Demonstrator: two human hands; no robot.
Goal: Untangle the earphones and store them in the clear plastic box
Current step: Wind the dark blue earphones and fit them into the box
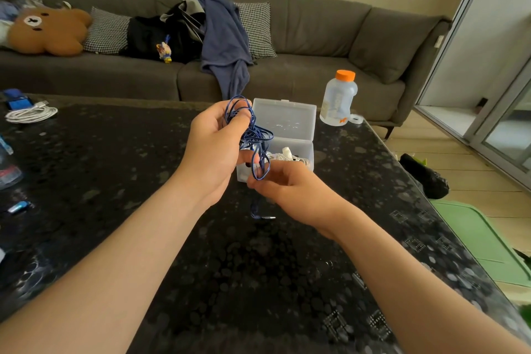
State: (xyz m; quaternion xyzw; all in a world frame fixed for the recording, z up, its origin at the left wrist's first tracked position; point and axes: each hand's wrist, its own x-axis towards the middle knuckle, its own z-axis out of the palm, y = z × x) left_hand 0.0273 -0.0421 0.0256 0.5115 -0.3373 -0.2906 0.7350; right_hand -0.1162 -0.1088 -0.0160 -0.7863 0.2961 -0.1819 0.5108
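Forearms [115, 253] are stretched over the dark speckled counter [143, 181]; tangled blue earphones [253, 135] are held up before the open clear plastic box [304, 149], long axis near upright. Upper loops are gripped by the left hand [212, 149], a lower loop pinched by the right hand [290, 190], plug [268, 217] dangling below. An orange-capped bottle [339, 98] is seen beyond the box

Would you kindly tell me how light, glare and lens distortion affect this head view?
Head view: daylight enters from the sliding glass door at right; the glossy black speckled table shows pale reflections at left; wide-angle bending curves the grey sofa; the tangled blue earphone cable is reasonably sharp, the open clear plastic box behind it readable.
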